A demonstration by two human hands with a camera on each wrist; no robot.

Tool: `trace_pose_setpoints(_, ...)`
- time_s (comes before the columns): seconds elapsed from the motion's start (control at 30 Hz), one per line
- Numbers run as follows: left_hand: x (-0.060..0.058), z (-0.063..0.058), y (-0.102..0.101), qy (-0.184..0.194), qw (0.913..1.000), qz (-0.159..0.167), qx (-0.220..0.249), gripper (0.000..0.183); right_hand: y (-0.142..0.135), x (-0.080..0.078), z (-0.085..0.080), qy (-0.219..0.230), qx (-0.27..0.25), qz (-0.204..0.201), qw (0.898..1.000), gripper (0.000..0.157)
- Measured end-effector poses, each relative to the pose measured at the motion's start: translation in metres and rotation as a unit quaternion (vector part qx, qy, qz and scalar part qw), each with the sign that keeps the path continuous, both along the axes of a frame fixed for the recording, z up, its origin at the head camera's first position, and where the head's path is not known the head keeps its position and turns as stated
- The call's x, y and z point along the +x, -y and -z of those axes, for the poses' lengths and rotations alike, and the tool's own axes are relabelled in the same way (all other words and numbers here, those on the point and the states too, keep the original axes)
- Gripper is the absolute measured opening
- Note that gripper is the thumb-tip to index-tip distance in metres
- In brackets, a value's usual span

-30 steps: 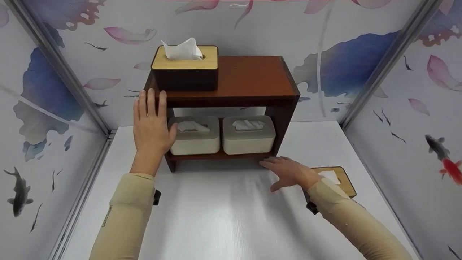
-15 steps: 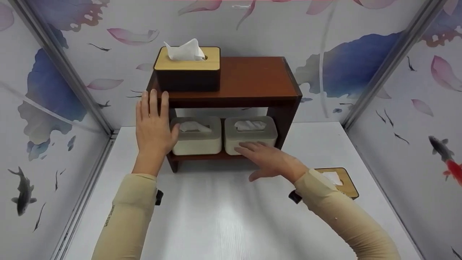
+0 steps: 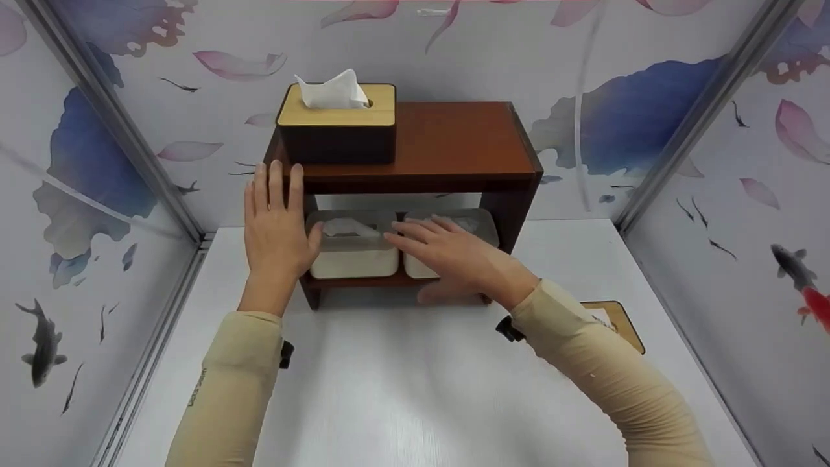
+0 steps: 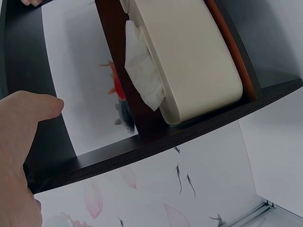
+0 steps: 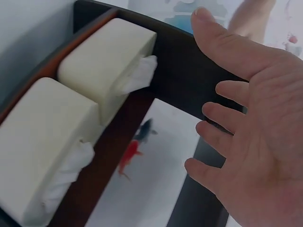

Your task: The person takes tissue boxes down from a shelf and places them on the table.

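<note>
A dark brown two-tier shelf [image 3: 463,139] stands at the back of the white table. My left hand [image 3: 275,237] lies with straight fingers along its left side, near the top edge. On the lower tier sit two cream tissue boxes, the left one [image 3: 353,263] and the right one [image 5: 42,137], each with a tissue poking out. My right hand [image 3: 460,259] hovers in front of the right box with fingers extended, holding nothing and partly hiding that box. A black tissue box with a wooden lid [image 3: 337,139] stands on the shelf's top left.
Another wooden-lidded tissue box [image 3: 624,324] stands on the white table [image 3: 389,389] at the right, partly behind my right forearm. Printed wall panels [image 3: 746,194] enclose the table at the back and both sides.
My right hand has moved left and up, from beside the shelf's lower right corner to in front of the right cream box. My left hand stays at the shelf's left side.
</note>
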State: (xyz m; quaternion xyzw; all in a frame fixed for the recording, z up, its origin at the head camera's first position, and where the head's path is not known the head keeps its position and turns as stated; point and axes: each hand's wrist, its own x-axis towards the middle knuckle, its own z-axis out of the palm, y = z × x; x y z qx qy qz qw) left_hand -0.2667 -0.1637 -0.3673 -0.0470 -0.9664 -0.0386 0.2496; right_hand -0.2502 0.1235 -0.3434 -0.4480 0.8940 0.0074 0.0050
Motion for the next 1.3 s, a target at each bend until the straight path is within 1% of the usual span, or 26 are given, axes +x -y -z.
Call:
trace_pose_setpoints(0.17,0.000,0.000,0.001,0.003,1.0000,-0.004,-0.005,0.091,0.006,-0.003,-0.024,-0.036,-0.028,-0.017,0.999,0.100)
trace_pose_setpoints(0.33,0.000,0.001,0.003,0.004,1.0000,-0.006,-0.002,0.093,0.010,-0.008,-0.049,-0.068,-0.048,-0.023,0.996,0.101)
trace_pose_setpoints(0.5,0.000,0.001,0.002,0.008,1.0000,-0.003,0.002,0.094,0.010,-0.016,-0.070,-0.068,-0.075,-0.018,0.995,0.100)
trace_pose_setpoints(0.67,0.000,0.000,0.001,0.003,1.0000,0.002,0.005,0.093,0.010,-0.028,-0.087,-0.064,-0.083,0.015,0.994,0.101)
trace_pose_setpoints(0.87,-0.001,0.001,0.000,-0.001,1.0000,0.004,0.006,0.093,0.013,-0.047,-0.100,-0.066,-0.095,0.048,0.992,0.100)
trace_pose_setpoints(0.97,-0.001,0.003,-0.001,-0.001,1.0000,0.001,0.004,0.093,0.018,-0.058,-0.106,-0.065,-0.083,0.066,0.992,0.101)
trace_pose_setpoints(1.07,-0.001,0.003,-0.001,0.000,1.0000,0.000,0.005,0.093,0.025,-0.066,-0.112,-0.053,-0.065,0.099,0.992,0.100)
trace_pose_setpoints(1.2,-0.001,0.002,-0.001,0.002,1.0000,0.001,0.006,0.093,0.034,-0.075,-0.120,-0.036,-0.043,0.141,0.988,0.101)
trace_pose_setpoints(1.3,-0.001,0.002,-0.001,0.001,1.0000,-0.003,0.003,0.093,0.040,-0.080,-0.123,-0.032,-0.033,0.159,0.986,0.102)
